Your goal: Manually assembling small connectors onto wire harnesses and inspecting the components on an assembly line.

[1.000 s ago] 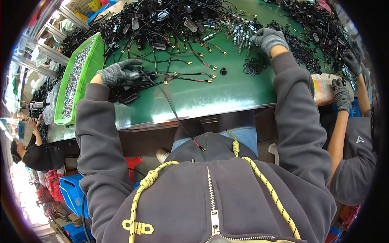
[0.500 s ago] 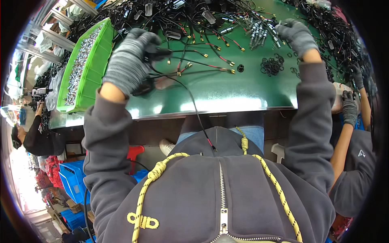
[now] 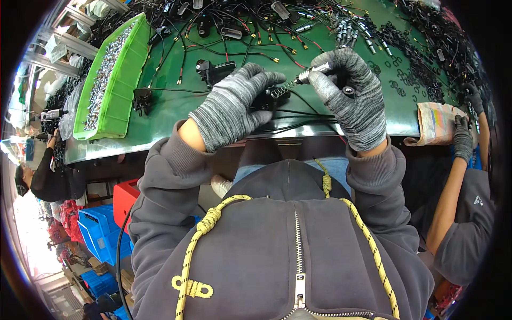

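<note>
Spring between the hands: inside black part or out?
At least partly out: spring coils show between left hand and right hand. One end inside? Cannot tell.

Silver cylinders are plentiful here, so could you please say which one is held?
It is the silver cylinder pinched in the right hand, with a coiled spring running toward the left hand; the other silver cylinders lie on the green tabletop.

Bare tabletop (image 3: 166,116) right of green bin (image 3: 124,93): passable (black part (image 3: 142,101) just beside bin wall). Left hand (image 3: 229,104) bars farther right; cable heap (image 3: 202,26) blocks by bin's far end.
</note>
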### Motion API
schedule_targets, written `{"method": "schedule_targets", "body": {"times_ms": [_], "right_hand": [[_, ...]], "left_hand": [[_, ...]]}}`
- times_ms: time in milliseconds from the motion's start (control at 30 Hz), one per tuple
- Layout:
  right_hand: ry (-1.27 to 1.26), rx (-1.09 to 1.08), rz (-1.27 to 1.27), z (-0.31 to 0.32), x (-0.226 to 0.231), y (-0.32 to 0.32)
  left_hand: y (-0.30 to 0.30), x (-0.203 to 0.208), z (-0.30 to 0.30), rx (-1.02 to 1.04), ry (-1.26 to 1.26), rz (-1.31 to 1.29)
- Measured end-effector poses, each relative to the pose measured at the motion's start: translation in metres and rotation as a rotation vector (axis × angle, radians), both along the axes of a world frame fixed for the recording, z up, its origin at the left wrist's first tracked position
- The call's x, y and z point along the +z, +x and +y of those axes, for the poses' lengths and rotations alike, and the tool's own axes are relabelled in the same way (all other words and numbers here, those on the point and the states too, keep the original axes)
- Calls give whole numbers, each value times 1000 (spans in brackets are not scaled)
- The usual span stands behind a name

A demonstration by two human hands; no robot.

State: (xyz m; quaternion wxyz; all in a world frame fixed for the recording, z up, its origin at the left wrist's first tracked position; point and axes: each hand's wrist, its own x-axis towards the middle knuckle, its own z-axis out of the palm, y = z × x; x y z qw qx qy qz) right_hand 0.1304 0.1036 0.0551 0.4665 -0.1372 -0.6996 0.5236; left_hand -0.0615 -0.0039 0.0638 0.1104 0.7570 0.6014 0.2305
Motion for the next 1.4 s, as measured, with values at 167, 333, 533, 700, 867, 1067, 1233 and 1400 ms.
{"method": "schedule_targets", "body": {"times_ms": [167,333,533,700,867,1067,1233,1400], "right_hand": [[66,-121,-64,-3,-3,3],[215,-230,-122,-8,10,4],[630,-280,-194,-4,16,4],[735,-299,-238,-1,18,1],[816,-249,-182,1,19,-2],[922,-296,-359,-6,20,-9],[974,-366,-314,6,18,-8],[904,-363,-380,9,15,-4]], "left_hand": [[5,-2,-3,118,-39,-340],[14,7,5,175,-101,-295],[30,6,26,217,-21,101],[33,15,36,206,-148,220],[30,12,41,192,-245,254],[17,-15,49,105,-187,36],[9,-13,41,12,-184,-194],[0,-10,41,66,-206,-468]]}}
